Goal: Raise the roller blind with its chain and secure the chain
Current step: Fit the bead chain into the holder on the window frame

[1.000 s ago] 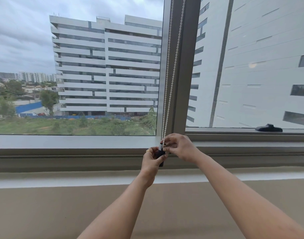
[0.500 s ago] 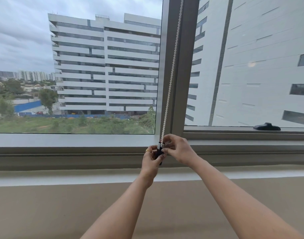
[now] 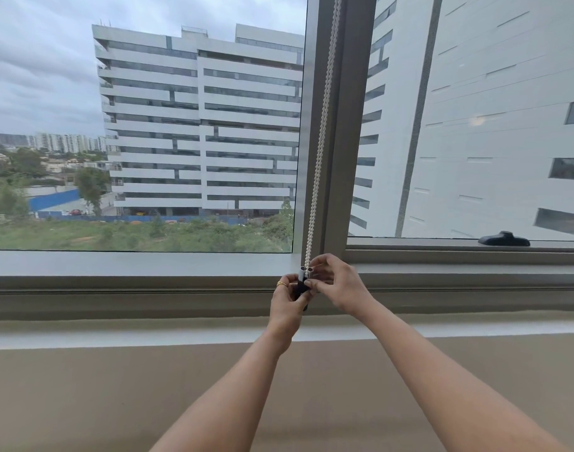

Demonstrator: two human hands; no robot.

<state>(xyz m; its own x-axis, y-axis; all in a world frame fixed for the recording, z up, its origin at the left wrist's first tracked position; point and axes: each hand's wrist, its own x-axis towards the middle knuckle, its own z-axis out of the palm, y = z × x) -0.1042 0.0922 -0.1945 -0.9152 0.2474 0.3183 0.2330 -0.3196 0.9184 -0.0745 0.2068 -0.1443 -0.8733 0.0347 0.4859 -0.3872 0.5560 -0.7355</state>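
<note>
A white bead chain [image 3: 321, 138] hangs down the grey window post, its two strands lying close together. Its lower end enters a small grey and black chain holder [image 3: 302, 278] at the window's bottom frame. My left hand [image 3: 287, 303] grips the black lower part of the holder from the left. My right hand [image 3: 336, 283] pinches the holder's top and the chain end from the right. The blind itself is out of view above.
A grey window post [image 3: 346, 125] splits two panes. A black window handle [image 3: 504, 239] sits on the right frame. Below runs a pale sill [image 3: 116, 334] and a beige wall [image 3: 83, 402].
The two chain strands, slightly apart a second ago, now lie tight together. Both hands stay at the holder with only small finger shifts.
</note>
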